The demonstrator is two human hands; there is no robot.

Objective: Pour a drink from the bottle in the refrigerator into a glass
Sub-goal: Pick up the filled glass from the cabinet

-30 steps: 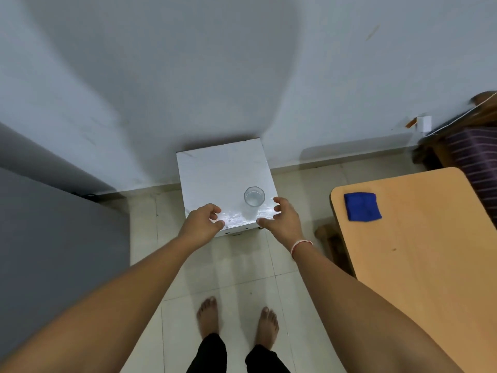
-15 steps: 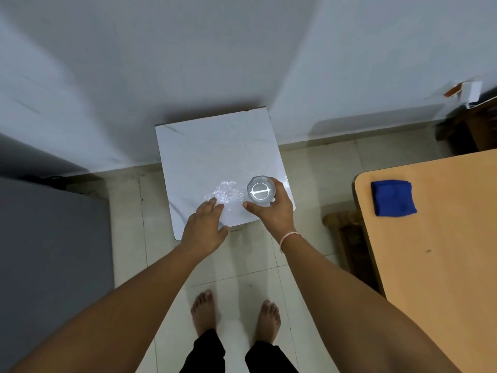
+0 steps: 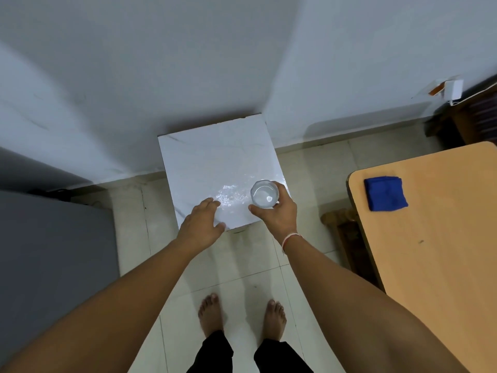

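Note:
A clear glass (image 3: 264,193) stands near the front right corner of a small white marble-topped stand (image 3: 215,162). My right hand (image 3: 278,214) is wrapped around the glass from the near side, thumb on its left and fingers on its right. My left hand (image 3: 201,224) lies flat, fingers spread, on the stand's front edge and holds nothing. A grey refrigerator (image 3: 53,251) fills the left side, its door shut. No bottle is in view.
A wooden table (image 3: 435,251) stands at the right with a folded blue cloth (image 3: 385,193) on its far corner. A wooden stool or chair part (image 3: 341,224) sits between stand and table. My bare feet (image 3: 242,316) are on the tiled floor.
My right hand has gone from the stand's front edge to gripping the glass. My left hand has opened flat on the top. The view has drawn closer to the stand.

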